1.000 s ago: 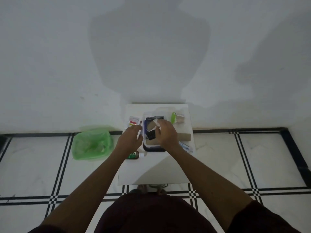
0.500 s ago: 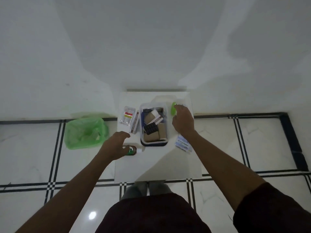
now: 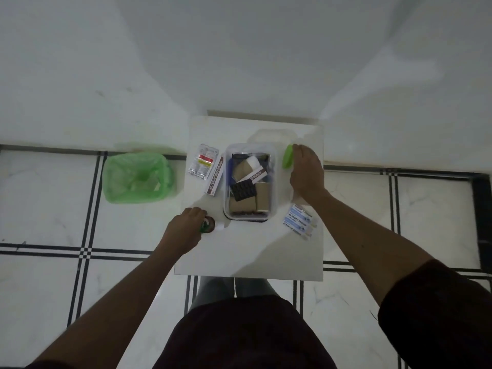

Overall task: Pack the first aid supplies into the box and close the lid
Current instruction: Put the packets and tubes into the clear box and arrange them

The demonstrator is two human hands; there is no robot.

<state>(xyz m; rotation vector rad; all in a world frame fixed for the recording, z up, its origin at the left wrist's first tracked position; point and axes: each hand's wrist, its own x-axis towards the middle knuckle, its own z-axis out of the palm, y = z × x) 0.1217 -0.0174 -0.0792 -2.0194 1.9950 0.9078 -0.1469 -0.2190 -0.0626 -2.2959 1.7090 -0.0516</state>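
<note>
- Left hand [image 3: 183,231]: curled on small green roll [image 3: 206,227], near box [image 3: 250,182].
- Right hand [image 3: 306,174]: on green item [image 3: 287,156]; grip unclear.

1 box [image 3: 273,182], 3 bandage strips [image 3: 299,221]

Your widest free room is the near half of the table [image 3: 247,257], bare from the front edge up to the open box [image 3: 274,182], so you can bring either of your hands in there unhindered. The lane left of the box is crowded by the long ointment carton [image 3: 215,175] and the sachet pack [image 3: 203,161], with your left hand [image 3: 183,231] over a small green item [image 3: 206,226] at the near left. On the right your right hand [image 3: 306,173] and the green bottle [image 3: 287,156] fill the far strip, the bandage strips [image 3: 299,221] lie nearer, and the clear lid [image 3: 271,135] lies behind the box.
</note>
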